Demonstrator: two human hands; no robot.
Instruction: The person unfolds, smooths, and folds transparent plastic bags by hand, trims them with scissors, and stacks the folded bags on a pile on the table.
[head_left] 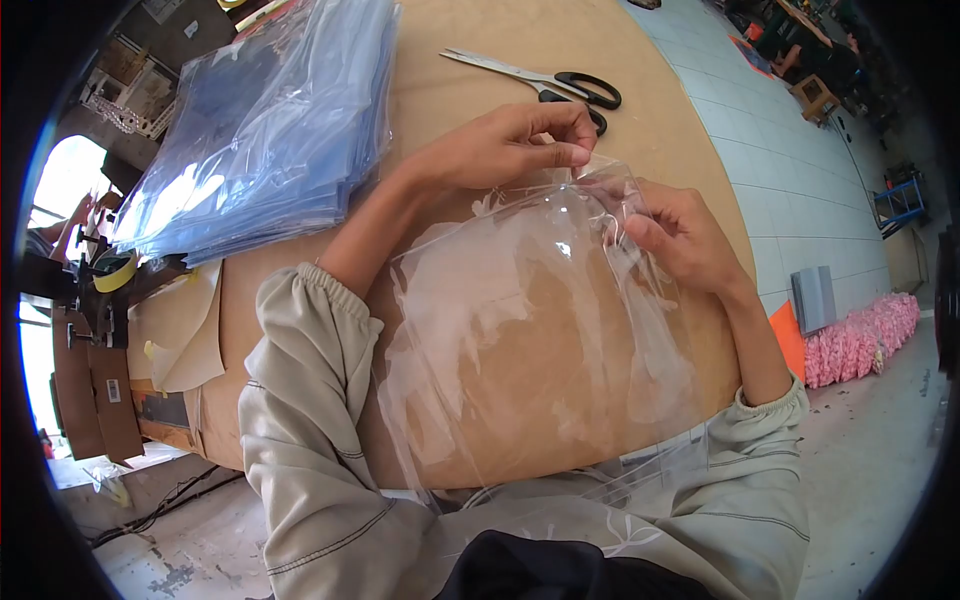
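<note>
A clear plastic bag lies over the brown table top and hangs past its near edge toward my lap. At its upper edge, my left hand is closed, thumb and forefinger pinching the film. Beside it, my right hand grips the bag's upper right corner, with the thumb on top and the other fingers partly hidden. The film is bunched and creased between the two hands. Just beyond my left hand lie scissors with black handles, their blades pointing left.
A thick stack of bluish clear plastic occupies the table's left side. A tape dispenser and a cardboard box are at the far left. On the tiled floor to the right are a pink bundle and a wooden stool.
</note>
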